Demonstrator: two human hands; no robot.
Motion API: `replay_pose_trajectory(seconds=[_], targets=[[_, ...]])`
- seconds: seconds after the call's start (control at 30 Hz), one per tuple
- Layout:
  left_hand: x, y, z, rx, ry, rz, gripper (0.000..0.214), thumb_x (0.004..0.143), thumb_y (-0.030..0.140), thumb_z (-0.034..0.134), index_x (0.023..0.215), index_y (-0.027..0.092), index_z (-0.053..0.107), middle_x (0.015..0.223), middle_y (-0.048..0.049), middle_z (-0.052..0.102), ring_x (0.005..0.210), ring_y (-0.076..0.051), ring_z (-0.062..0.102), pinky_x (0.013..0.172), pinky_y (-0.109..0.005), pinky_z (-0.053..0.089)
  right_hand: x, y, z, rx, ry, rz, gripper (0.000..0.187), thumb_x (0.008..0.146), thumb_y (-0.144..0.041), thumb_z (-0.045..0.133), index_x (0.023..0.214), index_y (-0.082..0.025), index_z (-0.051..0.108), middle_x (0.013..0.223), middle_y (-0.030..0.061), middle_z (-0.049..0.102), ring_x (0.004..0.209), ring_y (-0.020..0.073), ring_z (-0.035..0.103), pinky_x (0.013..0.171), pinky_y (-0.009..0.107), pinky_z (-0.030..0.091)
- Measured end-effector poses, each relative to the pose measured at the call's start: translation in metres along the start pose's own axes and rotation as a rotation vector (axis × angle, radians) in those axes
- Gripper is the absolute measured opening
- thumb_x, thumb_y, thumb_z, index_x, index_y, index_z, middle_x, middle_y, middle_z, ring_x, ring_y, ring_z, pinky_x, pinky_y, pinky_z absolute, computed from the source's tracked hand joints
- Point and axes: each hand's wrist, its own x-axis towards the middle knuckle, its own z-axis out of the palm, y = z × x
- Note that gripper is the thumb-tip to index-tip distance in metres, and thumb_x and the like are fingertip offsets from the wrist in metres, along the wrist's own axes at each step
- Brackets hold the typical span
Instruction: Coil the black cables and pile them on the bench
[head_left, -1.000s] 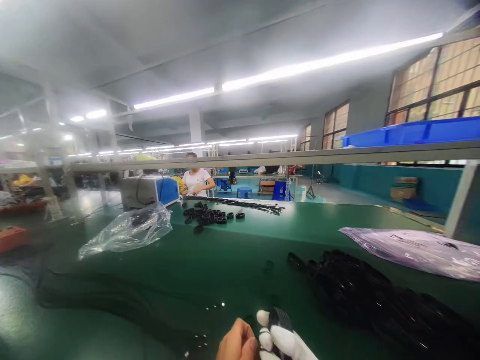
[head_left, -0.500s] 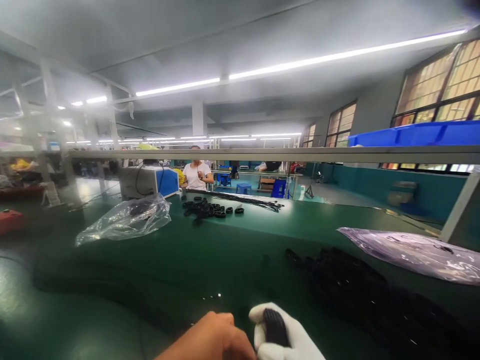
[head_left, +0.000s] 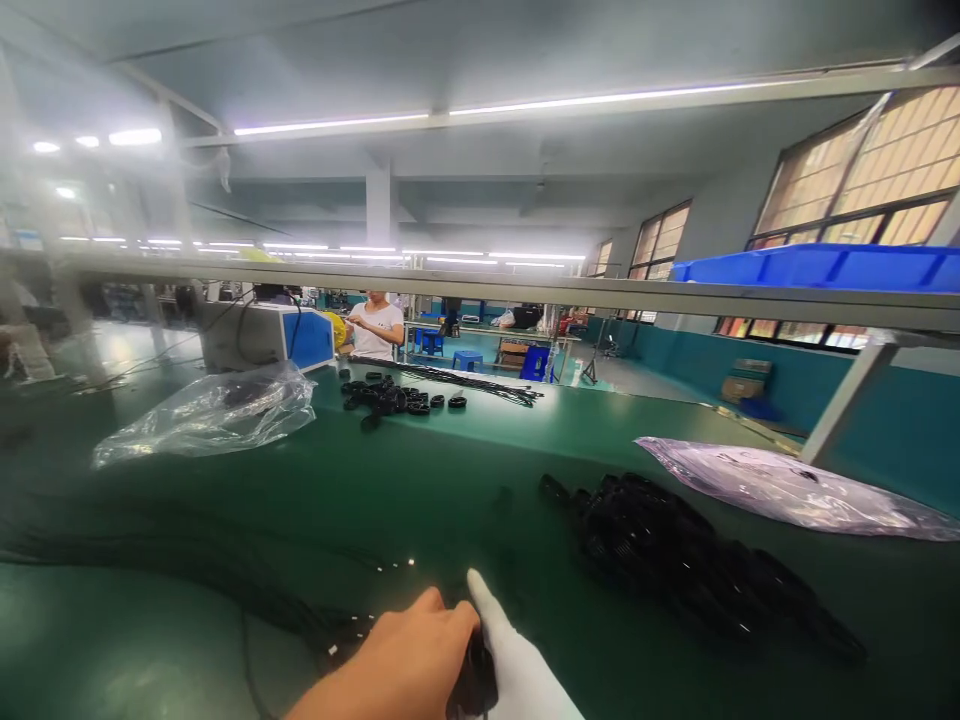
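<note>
Left hand (head_left: 416, 645) moved across black coil (head_left: 481, 675) | held by right hand (head_left: 521, 668), beside left's curled fingers | left grip hidden

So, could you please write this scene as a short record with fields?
Left hand: bare, curled, at black coil
Right hand: white-gloved, one digit extended, beside that coil
Grip: partly hidden
Coil pile: right of hands
Cables: left of hands
Clear bag: farther back, left
Pinkish bag: farther back, right
Blue tray: on shelf, right
Co-worker: beyond table, white top
</note>
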Motion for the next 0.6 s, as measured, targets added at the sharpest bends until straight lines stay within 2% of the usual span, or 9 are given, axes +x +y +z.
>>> replay_pose_trajectory(seconds=[0.07,0.13,0.2,0.27,0.33,0.4,0.47,0.53,0.6], targets=[[0.003,-0.006,-0.006,-0.036,-0.066,0.005,0.027,0.053,0.025,0.072,0.079,0.024,0.069,0.07,-0.0013,0.056,0.055,-0.017,0.047,0.051,-0.024,0.035,-0.002,-0.003,0.005,-0.192,0.09,-0.016,0.063,0.052,-0.011,0.064,0.114,-0.021,0.059,0.07,-0.0011,0.059,0.072,0.0195,0.055,0.074,0.031,0.042],[0.005,-0.012,-0.011,-0.172,-0.179,0.011,0.013,0.061,0.024,0.064,0.072,0.024,0.07,0.062,0.0004,0.058,0.05,-0.015,0.046,0.046,-0.022,0.032,-0.005,-0.01,0.008,-0.429,0.157,-0.031,0.05,0.053,-0.01,0.06,0.101,-0.022,0.062,0.071,-0.0013,0.059,0.071,0.018,0.054,0.069,0.028,0.041],[0.005,-0.015,-0.009,-0.278,-0.216,-0.001,0.017,0.067,0.02,0.053,0.066,0.024,0.07,0.058,0.0012,0.061,0.047,-0.014,0.046,0.045,-0.022,0.032,-0.01,-0.018,0.009,-0.482,0.147,-0.06,0.033,0.051,-0.009,0.062,0.082,-0.022,0.063,0.075,-0.0011,0.059,0.071,0.0166,0.053,0.065,0.026,0.04],[0.004,-0.015,-0.001,-0.26,-0.148,-0.039,0.02,0.064,0.016,0.048,0.06,0.023,0.067,0.056,0.0015,0.06,0.045,-0.013,0.045,0.044,-0.022,0.03,-0.013,-0.022,0.009,-0.22,0.066,-0.064,0.029,0.048,-0.012,0.07,0.073,-0.021,0.06,0.089,0.0008,0.061,0.074,0.0168,0.054,0.067,0.027,0.041],[0.003,-0.013,0.007,-0.25,-0.103,-0.097,0.017,0.061,0.014,0.047,0.053,0.021,0.061,0.051,0.0017,0.057,0.043,-0.012,0.044,0.043,-0.022,0.027,-0.016,-0.021,0.011,0.15,-0.003,-0.029,0.028,0.053,-0.026,0.077,0.071,-0.021,0.057,0.107,0.0042,0.06,0.08,0.0184,0.057,0.073,0.031,0.044],[0.002,-0.011,0.009,-0.399,-0.098,-0.159,0.014,0.062,0.018,0.045,0.055,0.02,0.058,0.049,0.0015,0.055,0.041,-0.012,0.044,0.041,-0.021,0.029,-0.017,-0.017,0.012,0.34,-0.016,-0.001,0.029,0.059,-0.039,0.077,0.071,-0.021,0.057,0.111,0.0061,0.06,0.079,0.0184,0.059,0.074,0.033,0.045],[0.001,-0.008,0.005,-0.667,-0.06,-0.171,0.013,0.067,0.022,0.045,0.065,0.018,0.057,0.053,0.001,0.057,0.042,-0.012,0.048,0.044,-0.023,0.036,-0.015,-0.012,0.012,0.378,-0.037,-0.005,0.034,0.056,-0.039,0.08,0.076,-0.021,0.058,0.102,0.0059,0.062,0.073,0.0162,0.058,0.066,0.029,0.044],[-0.001,-0.004,-0.004,-0.89,0.002,-0.098,0.017,0.067,0.024,0.049,0.079,0.016,0.058,0.064,-0.0003,0.061,0.054,-0.014,0.055,0.055,-0.026,0.045,-0.012,-0.008,0.01,0.411,-0.129,0.001,0.047,0.046,-0.029,0.084,0.085,-0.022,0.06,0.085,0.003,0.062,0.061,0.0121,0.054,0.054,0.023,0.038],[-0.005,0.002,-0.012,-0.965,0.039,-0.014,0.031,0.066,0.021,0.052,0.095,0.016,0.059,0.079,-0.0018,0.064,0.071,-0.016,0.059,0.071,-0.03,0.047,-0.009,-0.006,0.005,0.432,-0.222,0.008,0.056,0.046,-0.026,0.083,0.096,-0.022,0.058,0.068,-0.0014,0.058,0.052,0.0088,0.047,0.05,0.021,0.033]])
